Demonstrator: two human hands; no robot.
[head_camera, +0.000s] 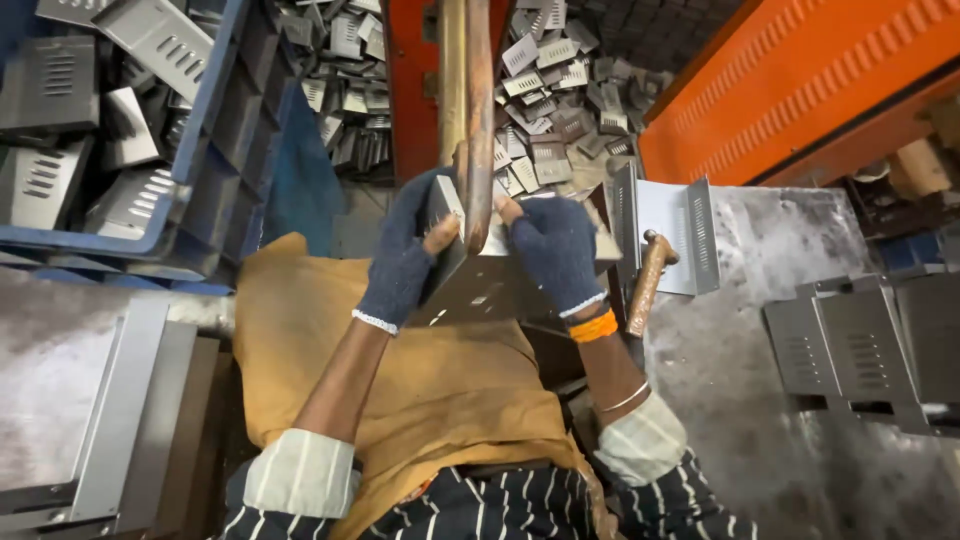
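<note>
Both my hands wear dark blue knit gloves with worn fingertips. My left hand (405, 255) grips the left edge of a bent grey sheet-metal part (480, 285) held in front of me. My right hand (555, 250) holds the same part on its right side. Two upright copper-coloured bars (467, 110) come down from above and meet the part between my hands. A yellow-brown cloth (300, 340) covers my lap under the part.
A blue crate (215, 130) at the left holds louvred metal pieces. More such pieces (550, 80) lie heaped on the floor ahead. A wooden-handled tool (648, 285) and a louvred bracket (665, 230) rest on the right bench; more brackets (860, 340) stand farther right. An orange machine panel (800, 80) is behind.
</note>
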